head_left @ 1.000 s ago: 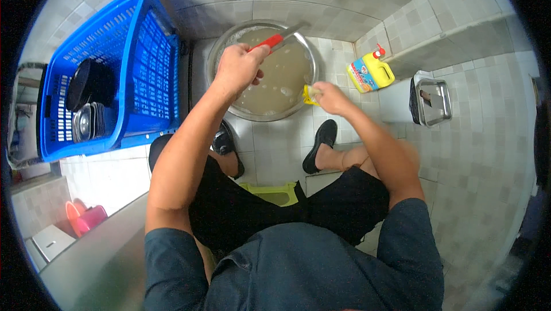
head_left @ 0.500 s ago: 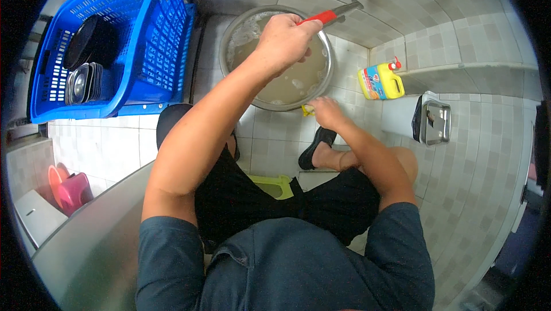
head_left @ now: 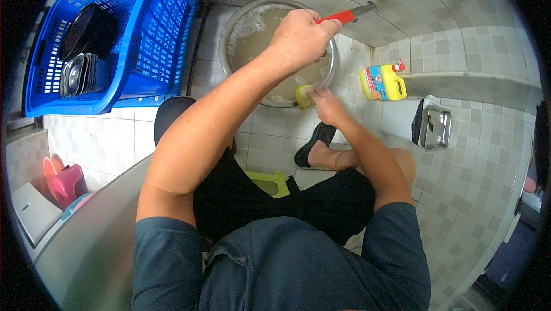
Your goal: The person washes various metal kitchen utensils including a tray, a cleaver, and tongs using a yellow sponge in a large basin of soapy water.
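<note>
My left hand (head_left: 305, 36) is closed around a red-handled metal utensil (head_left: 346, 16), held up over the right side of a round metal basin (head_left: 225, 52). Its grey end points right, toward the tiled wall; the kind of utensil is not clear. Cloudy, foamy water (head_left: 249, 41) fills the basin. At the basin's near right rim, my right hand (head_left: 328, 106) has its fingers closed on a soft yellow scrubbing cloth (head_left: 303, 97). The fingers partly cover the cloth.
A blue plastic basket (head_left: 123, 90) at left holds a dark pan (head_left: 86, 32) and several metal dishes (head_left: 79, 76). Right of the basin stand a yellow detergent jug (head_left: 383, 83) and a bin with a metal tray (head_left: 437, 128) on top. A green stool (head_left: 270, 184) is beneath me.
My left hand has shifted slightly right with the red-handled utensil. My right hand has moved up a little, bringing the yellow cloth against the basin rim, where more of it shows.
</note>
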`<action>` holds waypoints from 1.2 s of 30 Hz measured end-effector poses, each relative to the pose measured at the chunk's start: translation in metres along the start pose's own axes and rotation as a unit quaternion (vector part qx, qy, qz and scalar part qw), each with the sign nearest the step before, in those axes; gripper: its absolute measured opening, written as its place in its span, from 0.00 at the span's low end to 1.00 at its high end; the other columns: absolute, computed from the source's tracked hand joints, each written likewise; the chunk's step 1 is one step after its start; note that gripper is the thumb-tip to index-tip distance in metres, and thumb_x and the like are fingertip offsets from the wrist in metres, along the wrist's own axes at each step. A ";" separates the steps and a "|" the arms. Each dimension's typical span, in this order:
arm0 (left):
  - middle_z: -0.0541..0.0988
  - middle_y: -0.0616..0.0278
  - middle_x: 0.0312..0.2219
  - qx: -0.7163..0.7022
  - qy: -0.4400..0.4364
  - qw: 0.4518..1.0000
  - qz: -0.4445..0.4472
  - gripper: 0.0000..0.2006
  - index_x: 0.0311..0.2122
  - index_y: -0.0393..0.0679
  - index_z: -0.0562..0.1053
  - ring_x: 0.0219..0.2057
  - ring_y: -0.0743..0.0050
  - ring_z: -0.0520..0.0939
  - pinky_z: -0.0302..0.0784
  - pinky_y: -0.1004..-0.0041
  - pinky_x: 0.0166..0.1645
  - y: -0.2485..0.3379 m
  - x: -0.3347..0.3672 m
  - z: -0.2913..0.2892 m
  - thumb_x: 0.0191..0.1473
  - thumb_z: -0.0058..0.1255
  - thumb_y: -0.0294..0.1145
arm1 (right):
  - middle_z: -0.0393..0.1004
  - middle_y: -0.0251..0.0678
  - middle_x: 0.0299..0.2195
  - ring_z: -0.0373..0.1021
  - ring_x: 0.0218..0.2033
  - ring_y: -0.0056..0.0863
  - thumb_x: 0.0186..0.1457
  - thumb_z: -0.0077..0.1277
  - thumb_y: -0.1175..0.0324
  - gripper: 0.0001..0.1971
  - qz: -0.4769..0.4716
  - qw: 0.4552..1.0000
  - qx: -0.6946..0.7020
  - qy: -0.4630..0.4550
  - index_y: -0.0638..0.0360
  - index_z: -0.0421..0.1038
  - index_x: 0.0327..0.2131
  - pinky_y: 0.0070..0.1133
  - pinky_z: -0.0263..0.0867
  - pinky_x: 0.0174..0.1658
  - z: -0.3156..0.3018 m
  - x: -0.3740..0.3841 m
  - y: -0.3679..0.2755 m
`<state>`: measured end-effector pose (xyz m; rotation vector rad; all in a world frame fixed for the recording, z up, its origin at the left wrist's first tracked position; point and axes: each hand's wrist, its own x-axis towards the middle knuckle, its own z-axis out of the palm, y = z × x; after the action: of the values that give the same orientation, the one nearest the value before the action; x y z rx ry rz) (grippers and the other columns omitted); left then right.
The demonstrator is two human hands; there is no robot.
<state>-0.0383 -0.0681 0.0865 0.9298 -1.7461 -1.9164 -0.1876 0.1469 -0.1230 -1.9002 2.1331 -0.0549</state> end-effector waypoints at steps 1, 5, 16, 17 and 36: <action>0.77 0.58 0.16 0.006 0.001 1.000 0.000 0.19 0.25 0.36 0.75 0.18 0.72 0.78 0.72 0.69 0.27 0.000 0.000 0.000 0.52 0.52 0.46 | 0.70 0.44 0.54 0.62 0.59 0.44 0.51 0.44 0.78 0.22 0.012 0.998 -0.022 -0.060 0.52 0.73 0.51 0.40 0.61 0.56 0.004 -0.001 0.001; 0.77 0.57 0.15 0.000 -0.002 1.000 0.000 0.20 0.27 0.35 0.75 0.18 0.70 0.78 0.72 0.68 0.27 0.007 0.002 0.010 0.53 0.52 0.46 | 0.72 0.45 0.51 0.66 0.55 0.47 0.54 0.45 0.73 0.18 0.008 0.975 -0.059 -0.213 0.55 0.73 0.49 0.40 0.64 0.55 0.015 -0.009 0.035; 0.76 0.47 0.26 0.206 0.003 0.962 0.181 0.17 0.30 0.33 0.71 0.26 0.55 0.81 0.77 0.64 0.28 -0.022 -0.019 0.034 0.58 0.50 0.41 | 0.76 0.37 0.43 0.73 0.41 0.31 0.64 0.30 0.37 0.34 0.297 0.625 0.721 0.031 0.59 0.69 0.49 0.35 0.70 0.44 -0.176 0.016 -0.061; 0.77 0.41 0.31 0.282 0.032 0.924 0.254 0.17 0.31 0.33 0.71 0.30 0.47 0.81 0.78 0.61 0.30 -0.024 -0.026 0.044 0.58 0.49 0.41 | 0.75 0.37 0.44 0.73 0.42 0.30 0.64 0.31 0.38 0.33 0.239 0.591 0.769 0.044 0.58 0.68 0.50 0.33 0.69 0.45 -0.188 0.011 -0.066; 0.78 0.55 0.41 0.328 -0.188 0.789 0.484 0.15 0.43 0.43 0.72 0.35 0.52 0.82 0.80 0.62 0.38 -0.003 -0.082 0.072 0.47 0.58 0.26 | 0.73 0.35 0.26 0.71 0.22 0.26 0.59 0.53 0.67 0.07 0.263 0.379 0.818 0.343 0.61 0.70 0.34 0.26 0.69 0.26 -0.201 -0.130 -0.044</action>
<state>-0.0304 0.0397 0.1016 -0.2845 -2.4741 -0.8241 -0.1803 0.2365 0.1035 0.1748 1.2627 -2.0788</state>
